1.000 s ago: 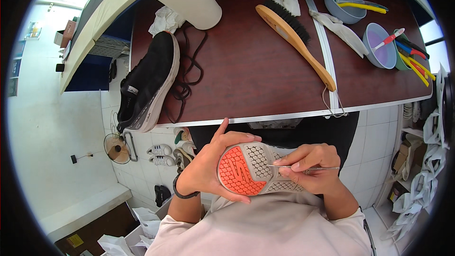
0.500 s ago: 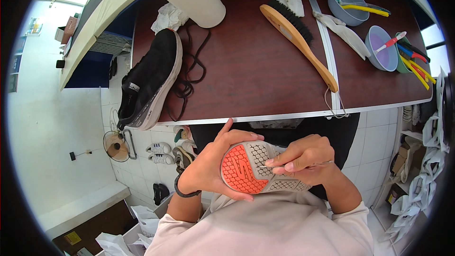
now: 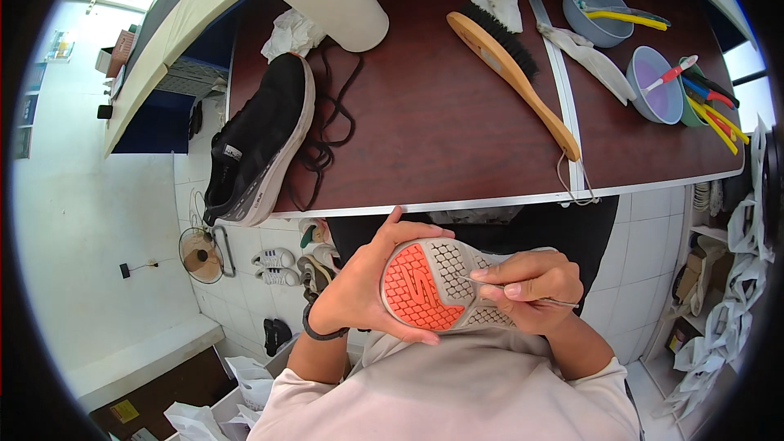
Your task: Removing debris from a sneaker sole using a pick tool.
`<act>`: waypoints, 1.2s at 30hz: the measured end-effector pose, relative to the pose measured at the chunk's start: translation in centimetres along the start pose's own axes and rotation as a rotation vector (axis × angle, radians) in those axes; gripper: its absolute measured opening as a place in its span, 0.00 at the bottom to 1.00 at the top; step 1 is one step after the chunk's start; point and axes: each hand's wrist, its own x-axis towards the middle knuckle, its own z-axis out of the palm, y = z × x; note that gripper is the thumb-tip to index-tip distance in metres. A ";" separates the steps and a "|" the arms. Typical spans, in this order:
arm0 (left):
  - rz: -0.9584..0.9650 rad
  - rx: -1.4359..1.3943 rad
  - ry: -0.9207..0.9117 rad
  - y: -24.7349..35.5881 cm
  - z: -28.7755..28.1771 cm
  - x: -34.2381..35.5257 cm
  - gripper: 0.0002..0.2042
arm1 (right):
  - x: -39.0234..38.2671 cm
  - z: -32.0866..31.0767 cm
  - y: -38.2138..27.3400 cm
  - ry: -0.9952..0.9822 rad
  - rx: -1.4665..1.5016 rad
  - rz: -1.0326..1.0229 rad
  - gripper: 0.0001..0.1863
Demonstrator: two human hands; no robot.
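Left hand point(image 3: 357, 284) clamped the sole-up shoe point(image 3: 445, 287) by its orange end point(image 3: 415, 288), nearer than the table point(image 3: 416, 147), while right hand point(image 3: 539, 284) pinched a thin metal tool point(image 3: 559, 302); light strokes along the grooves point(image 3: 450, 265), with the shoe braced firmly, seemed best

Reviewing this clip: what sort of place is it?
Probably a shoe-care workroom: the left hand holds a shoe with an orange-and-grey sole, a wooden-handled brush lies on the table, and white shoes sit on the tiled floor.
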 end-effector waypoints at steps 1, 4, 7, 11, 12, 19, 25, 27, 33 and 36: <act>-0.003 -0.001 -0.005 0.0 0.0 -0.1 0.58 | 0.0 0.1 -0.1 -0.001 0.037 0.029 0.17; 0.001 -0.036 -0.011 -0.4 0.0 -0.3 0.60 | -0.1 0.3 -0.3 -0.006 0.093 0.089 0.16; 0.006 0.003 0.002 -0.2 0.0 -0.5 0.59 | 0.1 0.4 -0.4 -0.021 0.120 0.137 0.16; 0.006 0.031 0.003 0.1 0.1 -0.5 0.59 | 0.4 0.3 -1.0 -0.035 0.139 0.210 0.16; -0.007 0.016 0.003 0.2 0.1 -0.4 0.59 | 0.4 0.3 -1.1 -0.035 0.139 0.210 0.16; 0.011 0.059 0.009 0.4 0.2 -0.4 0.58 | -0.2 0.1 -2.2 -0.064 -0.013 0.160 0.16; 0.021 0.077 0.014 0.2 0.3 -0.5 0.58 | -0.6 0.9 -1.5 -0.077 -0.200 -0.076 0.19; 0.018 0.086 0.012 0.3 0.2 -0.4 0.58 | -0.8 1.1 -1.4 -0.048 -0.216 -0.113 0.18; 0.011 0.036 0.030 -0.1 0.2 -0.6 0.58 | -0.5 1.5 -2.4 -0.164 -0.462 -0.272 0.16; 0.000 0.023 0.026 0.1 0.3 -0.4 0.58 | -0.9 1.6 -2.8 -0.155 -0.527 -0.314 0.16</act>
